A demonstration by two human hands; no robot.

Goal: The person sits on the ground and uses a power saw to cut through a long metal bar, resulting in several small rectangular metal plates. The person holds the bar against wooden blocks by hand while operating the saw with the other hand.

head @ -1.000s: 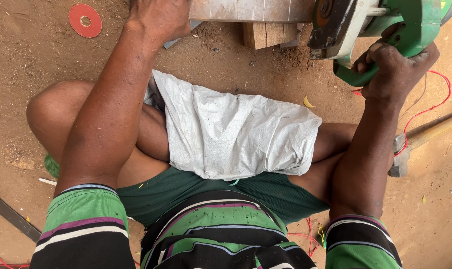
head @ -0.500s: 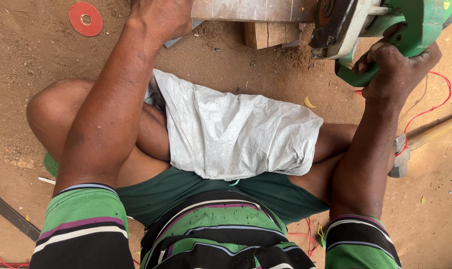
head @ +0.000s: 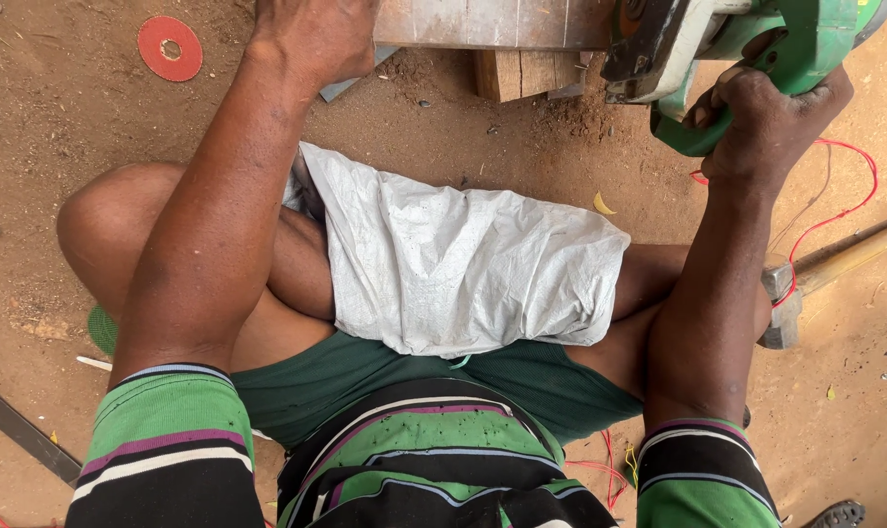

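Here the person sits on the dirt ground (head: 62,98) with legs folded, and both hands are busy at the top edge of the frame. The right hand (head: 771,117), at the upper right, is wrapped tight around the handle of a green power tool (head: 756,44); the fingers curl fully around the grip, so this hand is closed on the tool. The tool looks heavy and rigid, with a dark metal guard on its left side, and I judge that the handle is the only safe place to take it, far from the cutting part. The left hand (head: 316,34), at the upper middle, presses on the end of a wooden plank (head: 492,22); I cannot tell if the fingers grip the wood or only lie flat, because the frame cuts them off. The plank seems stiff and rather rough, resting on a small wood block (head: 517,73), and it would likely slide if not held down firmly. A white woven sack (head: 463,269) covers the lap; it looks light and soft. A red disc (head: 170,48) lies at the upper left, well apart from the hands, and a hammer (head: 785,303) lies at the right near the knee, beside a thin red wire (head: 854,196).
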